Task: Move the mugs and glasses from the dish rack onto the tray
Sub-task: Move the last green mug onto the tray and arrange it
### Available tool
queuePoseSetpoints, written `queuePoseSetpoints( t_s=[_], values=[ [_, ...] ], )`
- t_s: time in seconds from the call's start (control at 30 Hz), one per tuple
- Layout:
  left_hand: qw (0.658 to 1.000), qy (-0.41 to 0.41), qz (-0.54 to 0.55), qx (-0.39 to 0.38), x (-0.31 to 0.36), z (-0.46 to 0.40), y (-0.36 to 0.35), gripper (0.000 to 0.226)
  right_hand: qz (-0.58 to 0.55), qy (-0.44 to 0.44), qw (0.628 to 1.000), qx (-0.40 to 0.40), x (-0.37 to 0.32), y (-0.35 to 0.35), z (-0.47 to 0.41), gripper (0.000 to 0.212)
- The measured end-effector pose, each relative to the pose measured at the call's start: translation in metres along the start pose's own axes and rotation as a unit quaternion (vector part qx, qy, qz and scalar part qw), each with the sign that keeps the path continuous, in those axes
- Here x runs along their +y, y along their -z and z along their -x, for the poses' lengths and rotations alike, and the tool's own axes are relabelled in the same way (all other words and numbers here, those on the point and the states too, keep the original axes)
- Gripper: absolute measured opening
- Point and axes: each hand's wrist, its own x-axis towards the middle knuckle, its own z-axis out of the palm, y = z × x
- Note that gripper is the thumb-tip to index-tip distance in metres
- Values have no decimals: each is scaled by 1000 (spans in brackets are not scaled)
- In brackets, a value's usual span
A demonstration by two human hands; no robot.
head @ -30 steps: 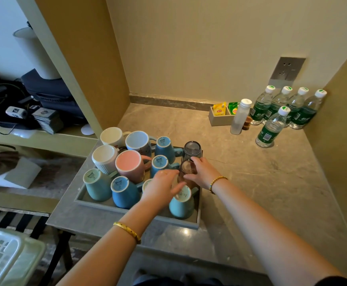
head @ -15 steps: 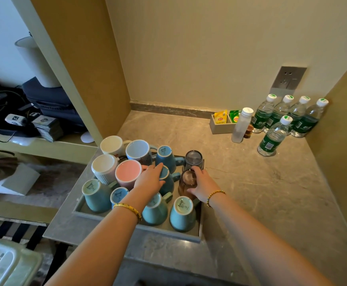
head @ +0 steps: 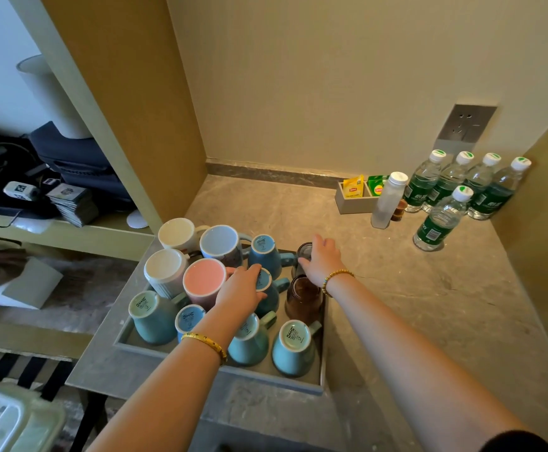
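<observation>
A grey tray (head: pixel 220 373) on the stone counter holds several upside-down mugs: blue ones, a pink mug (head: pixel 202 282), and white ones at the back. A brown glass (head: pixel 302 296) and a dark grey glass (head: pixel 303 252) stand along the tray's right side. My left hand (head: pixel 243 288) rests on a dark blue mug (head: pixel 267 290) in the tray's middle, fingers over its base. My right hand (head: pixel 320 259) holds the dark grey glass at the tray's far right corner. A corner of the white dish rack (head: pixel 2 419) shows at the bottom left.
Several water bottles (head: pixel 455 187) stand at the back right beside a white bottle (head: pixel 388 200) and a grey box of tea bags (head: pixel 357 194). A wall socket (head: pixel 465 125) is above them. A wooden partition (head: pixel 129 102) rises to the left of the tray, with cluttered shelves beyond.
My right hand moved from the brown glass to the dark grey glass behind it. My left hand stayed on the dark blue mug in the middle of the tray.
</observation>
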Motion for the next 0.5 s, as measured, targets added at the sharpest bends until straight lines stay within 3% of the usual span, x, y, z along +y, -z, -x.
queuePoseSetpoints(
  t_s=[0.13, 0.23, 0.37, 0.5],
  values=[
    [1000, -2, 4, 5, -1, -2, 0, 56, -25, -62, 997, -36, 4, -11, -11, 74],
    [1000, -2, 6, 5, -2, -1, -2, 57, -34, -63, 997, -9, 9, -16, -14, 64],
    [1000, -3, 1, -4, -4, 1, -5, 65, -56, -60, 997, 0, 14, -14, -10, 73],
    [1000, -13, 1, -18, -7, 8, -7, 73, -55, -59, 994, 68, 11, -22, 11, 69]
  ],
)
